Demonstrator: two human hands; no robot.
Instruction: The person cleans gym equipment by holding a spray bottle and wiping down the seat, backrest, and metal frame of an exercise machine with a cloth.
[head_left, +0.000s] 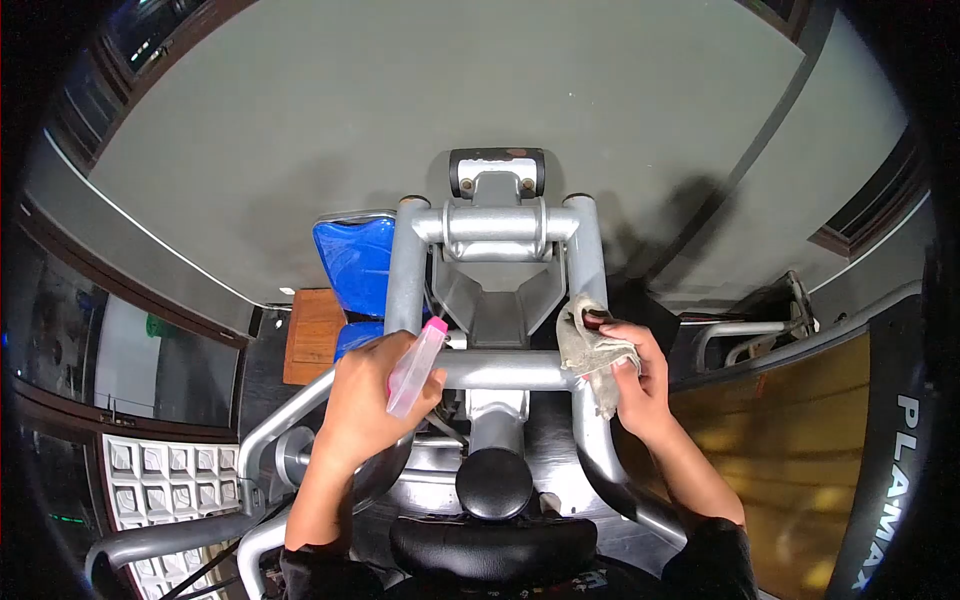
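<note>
My left hand (375, 400) is closed around a spray bottle (418, 368) with a translucent top and a pink nozzle. Its lower part is hidden by my hand. Beneath that hand runs the silver crossbar (510, 371) of an exercise machine. My right hand (642, 385) grips a crumpled grey cloth (590, 345), which lies against the right silver tube (590, 265) of the machine's frame, near where the crossbar joins it. Whether the fingers press the cloth onto the metal, I cannot tell.
A black padded seat (493, 550) is close to my body, with a round black pad (494, 483) before it. A blue chair (357, 262) and a wooden box-like piece (312, 335) are behind left. At right stands a treadmill-like panel (885, 450) marked PLA-MAX. A grey wall (620, 90) closes the far side.
</note>
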